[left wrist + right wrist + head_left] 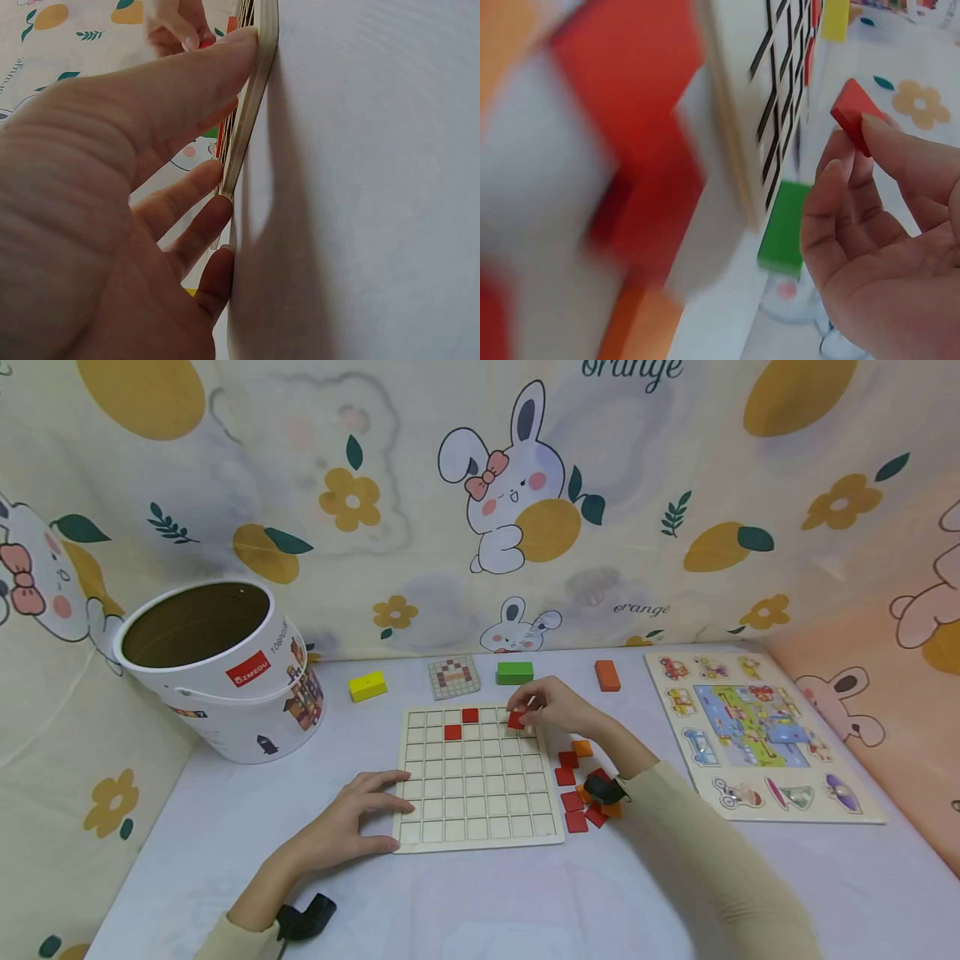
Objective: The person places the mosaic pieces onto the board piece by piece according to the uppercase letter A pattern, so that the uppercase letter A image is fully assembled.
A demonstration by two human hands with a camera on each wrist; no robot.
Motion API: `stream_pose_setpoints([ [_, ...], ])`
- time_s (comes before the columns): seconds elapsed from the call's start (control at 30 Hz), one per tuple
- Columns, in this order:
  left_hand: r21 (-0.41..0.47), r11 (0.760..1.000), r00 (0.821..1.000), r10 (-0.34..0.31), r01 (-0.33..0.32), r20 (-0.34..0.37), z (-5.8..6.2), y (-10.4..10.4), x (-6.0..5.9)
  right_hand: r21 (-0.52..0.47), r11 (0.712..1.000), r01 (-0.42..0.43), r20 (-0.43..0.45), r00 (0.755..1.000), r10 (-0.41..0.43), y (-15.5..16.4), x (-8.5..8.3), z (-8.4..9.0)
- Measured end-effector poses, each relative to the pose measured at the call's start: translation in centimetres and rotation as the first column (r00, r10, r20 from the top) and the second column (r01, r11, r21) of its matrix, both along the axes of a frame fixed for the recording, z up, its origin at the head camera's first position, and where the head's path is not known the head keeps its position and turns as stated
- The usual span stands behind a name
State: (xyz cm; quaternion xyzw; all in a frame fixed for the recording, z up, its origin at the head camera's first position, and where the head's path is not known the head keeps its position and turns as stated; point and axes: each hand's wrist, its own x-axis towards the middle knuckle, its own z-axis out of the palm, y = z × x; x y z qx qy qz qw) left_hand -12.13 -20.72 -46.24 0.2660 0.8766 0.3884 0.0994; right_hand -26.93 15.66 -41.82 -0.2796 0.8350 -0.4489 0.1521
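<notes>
**Grid board: third red tile going in, most cells still bare**

While the left hand lies flat with straight fingers against the near-left edge of the grid board, the white surface carries, largest first: a tipped paper bucket far left; a picture puzzle board at right.
- Grid board at centre. Two red tiles seated in the far rows. All other cells look bare, so I judge the filling barely begun.
- Pattern card just beyond the board, flanked by a yellow block, green block, orange block.
- Loose red and orange tiles heaped just right of the board, waiting.
- Right hand over the far-right cells, fingers pinching one red tile; not yet seated, as far as I can tell.
</notes>
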Motion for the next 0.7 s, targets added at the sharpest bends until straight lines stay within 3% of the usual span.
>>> stream_pose_setpoints([
  [0.17,0.012,1.000,1.000,-0.009,0.009,0.000,-0.1,0.0,-0.1,-0.025,0.999,-0.033,0.052,0.998,0.035,-2.7,-0.6,-0.2],
  [0.43,0.020,1.000,1.000,-0.010,0.010,0.001,0.0,0.0,0.0,0.050,0.997,-0.059,-0.006,0.998,0.059,-4.6,-0.8,-1.2],
  [0.7,0.026,1.000,1.000,-0.008,0.008,-0.003,-0.1,0.0,0.1,0.089,0.995,-0.039,-0.032,0.999,0.042,-4.7,-0.4,-1.1],
])
